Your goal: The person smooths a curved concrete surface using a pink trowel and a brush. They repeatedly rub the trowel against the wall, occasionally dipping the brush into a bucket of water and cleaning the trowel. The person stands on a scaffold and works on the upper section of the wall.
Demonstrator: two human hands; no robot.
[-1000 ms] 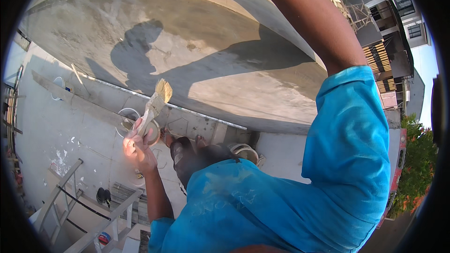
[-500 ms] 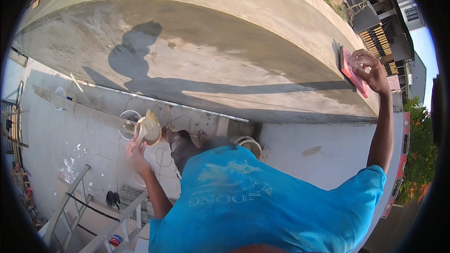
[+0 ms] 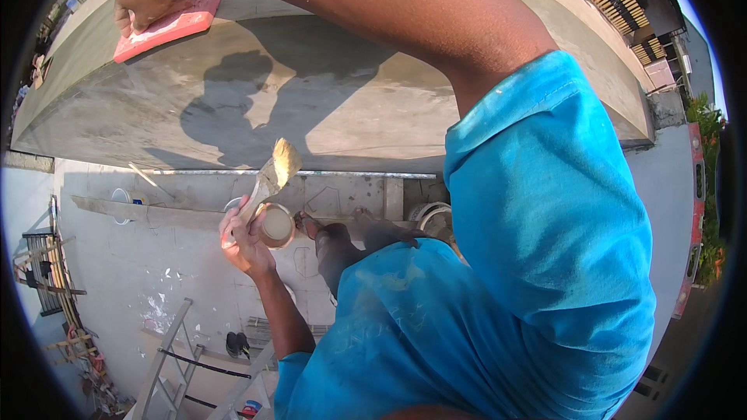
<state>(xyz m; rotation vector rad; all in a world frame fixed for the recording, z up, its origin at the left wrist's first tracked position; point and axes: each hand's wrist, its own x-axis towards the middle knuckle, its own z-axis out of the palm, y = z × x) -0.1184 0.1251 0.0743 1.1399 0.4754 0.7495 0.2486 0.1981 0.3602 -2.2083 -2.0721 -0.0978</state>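
My right arm reaches across to the far left, where my right hand point(image 3: 144, 0) is closed on a red plastering float point(image 3: 187, 27). The float rests at the top edge of a plastered wall point(image 3: 334, 101), whose grey face shows damp and dry patches. Lower down, my left hand point(image 3: 247, 243) grips a wide brush point(image 3: 268, 179) with pale yellowish bristles pointing up and toward the wall. The brush is apart from the wall, above a bucket point(image 3: 278, 227) of cloudy liquid. My shadow falls on the wall.
A metal ladder point(image 3: 175, 350) stands at the lower left, near a pair of dark shoes point(image 3: 237, 344). One long board point(image 3: 148, 210) lies behind the bucket, with a white pail point(image 3: 120, 204) at its left. Another bucket point(image 3: 436, 222) sits beside my legs.
My right hand has carried the float from the far right end of the wall to its left end. The brush in my left hand has been raised and tilted rightward.
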